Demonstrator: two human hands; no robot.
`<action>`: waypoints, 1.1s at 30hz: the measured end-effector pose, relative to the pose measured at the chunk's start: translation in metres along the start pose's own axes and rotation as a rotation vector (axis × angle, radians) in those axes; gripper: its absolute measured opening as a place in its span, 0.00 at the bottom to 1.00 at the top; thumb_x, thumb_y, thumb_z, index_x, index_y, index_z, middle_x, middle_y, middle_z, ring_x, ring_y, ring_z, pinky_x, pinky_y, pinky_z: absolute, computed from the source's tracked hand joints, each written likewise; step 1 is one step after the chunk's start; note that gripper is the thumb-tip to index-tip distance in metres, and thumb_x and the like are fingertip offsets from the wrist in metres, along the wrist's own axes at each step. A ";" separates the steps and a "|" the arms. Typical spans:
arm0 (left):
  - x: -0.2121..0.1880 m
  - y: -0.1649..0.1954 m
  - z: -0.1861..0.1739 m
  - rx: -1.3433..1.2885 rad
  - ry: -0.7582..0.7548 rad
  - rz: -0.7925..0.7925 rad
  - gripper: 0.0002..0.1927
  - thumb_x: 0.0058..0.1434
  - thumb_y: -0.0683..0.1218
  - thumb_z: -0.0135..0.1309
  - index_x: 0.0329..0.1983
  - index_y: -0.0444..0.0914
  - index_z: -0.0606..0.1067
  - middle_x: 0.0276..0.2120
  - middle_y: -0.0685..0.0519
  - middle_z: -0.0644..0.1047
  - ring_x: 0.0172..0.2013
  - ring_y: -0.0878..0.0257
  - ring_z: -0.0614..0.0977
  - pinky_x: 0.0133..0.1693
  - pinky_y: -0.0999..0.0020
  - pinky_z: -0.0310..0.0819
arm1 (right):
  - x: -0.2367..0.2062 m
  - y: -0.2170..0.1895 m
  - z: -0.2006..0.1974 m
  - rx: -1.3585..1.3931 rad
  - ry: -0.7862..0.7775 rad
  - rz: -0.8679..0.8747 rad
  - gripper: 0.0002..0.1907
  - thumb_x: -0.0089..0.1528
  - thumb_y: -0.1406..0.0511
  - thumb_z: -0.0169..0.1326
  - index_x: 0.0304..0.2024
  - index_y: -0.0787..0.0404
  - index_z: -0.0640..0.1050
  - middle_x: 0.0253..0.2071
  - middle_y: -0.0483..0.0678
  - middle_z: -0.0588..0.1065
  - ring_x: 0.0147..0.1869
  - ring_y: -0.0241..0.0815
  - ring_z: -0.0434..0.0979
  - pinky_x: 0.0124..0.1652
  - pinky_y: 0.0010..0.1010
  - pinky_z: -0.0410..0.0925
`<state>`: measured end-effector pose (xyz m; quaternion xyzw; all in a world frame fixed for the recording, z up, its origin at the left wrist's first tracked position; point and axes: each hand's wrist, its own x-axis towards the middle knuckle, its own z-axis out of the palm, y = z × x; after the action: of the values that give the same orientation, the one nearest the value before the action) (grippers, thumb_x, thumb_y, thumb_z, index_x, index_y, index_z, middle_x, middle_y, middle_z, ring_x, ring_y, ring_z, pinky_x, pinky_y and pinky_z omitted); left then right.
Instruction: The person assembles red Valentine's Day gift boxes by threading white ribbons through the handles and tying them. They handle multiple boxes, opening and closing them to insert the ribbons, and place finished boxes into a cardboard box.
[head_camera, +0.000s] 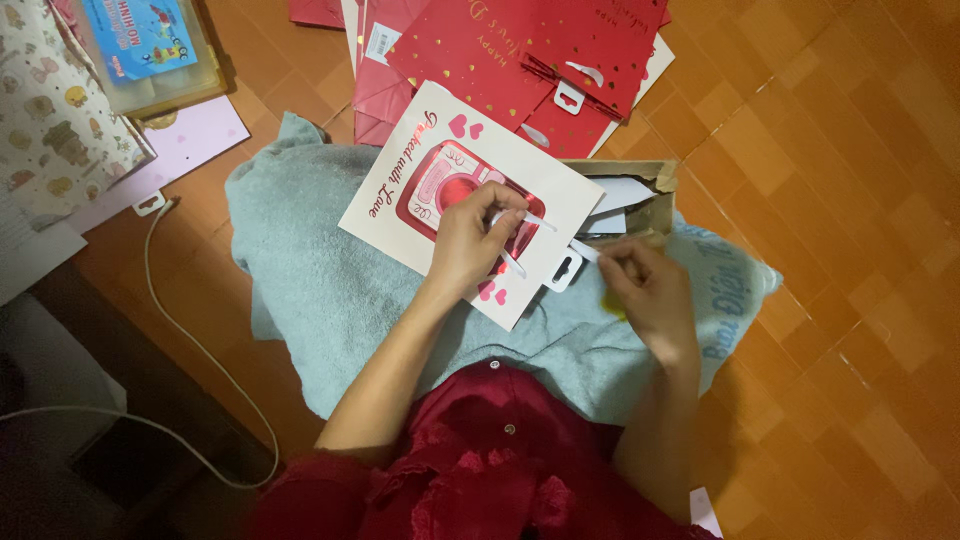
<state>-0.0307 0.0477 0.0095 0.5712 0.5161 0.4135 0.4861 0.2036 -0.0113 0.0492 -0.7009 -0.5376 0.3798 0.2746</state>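
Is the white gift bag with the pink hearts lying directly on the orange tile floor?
No, the white gift bag with pink hearts lies on a grey-blue towel, held down by the left hand.

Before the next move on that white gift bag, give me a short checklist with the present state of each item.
1. White gift bag lies flat on the grey towel: ok.
2. Left hand presses on the bag: ok.
3. White ribbon handle pinched in the left fingers: ok.
4. Right hand has hold of the ribbon's other end: cannot tell, blurred.
5. White hang tag sits at the bag's edge: ok.
6. Cardboard box of parts beside the right hand: ok.
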 end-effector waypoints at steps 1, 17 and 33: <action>0.000 0.001 0.000 0.015 0.002 0.032 0.05 0.65 0.41 0.57 0.43 0.35 0.78 0.32 0.54 0.81 0.31 0.70 0.80 0.33 0.72 0.73 | 0.000 0.001 0.000 0.006 0.011 0.008 0.07 0.64 0.64 0.60 0.40 0.62 0.82 0.18 0.38 0.59 0.23 0.27 0.55 0.24 0.25 0.53; -0.003 0.016 0.000 0.178 -0.013 0.002 0.09 0.58 0.42 0.57 0.42 0.40 0.80 0.34 0.53 0.79 0.28 0.64 0.81 0.33 0.68 0.75 | 0.005 0.025 0.012 0.350 0.284 -0.132 0.02 0.70 0.70 0.55 0.41 0.63 0.75 0.33 0.37 0.71 0.35 0.26 0.67 0.36 0.19 0.63; -0.003 0.019 0.004 0.266 -0.053 0.097 0.09 0.58 0.44 0.57 0.42 0.41 0.79 0.37 0.52 0.78 0.31 0.60 0.81 0.35 0.64 0.75 | 0.006 0.022 0.010 0.938 0.052 -0.160 0.03 0.69 0.73 0.46 0.42 0.62 0.72 0.44 0.56 0.80 0.38 0.38 0.78 0.41 0.28 0.72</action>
<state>-0.0241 0.0440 0.0273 0.6654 0.5253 0.3493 0.3991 0.2082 -0.0115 0.0242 -0.4669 -0.3533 0.5416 0.6031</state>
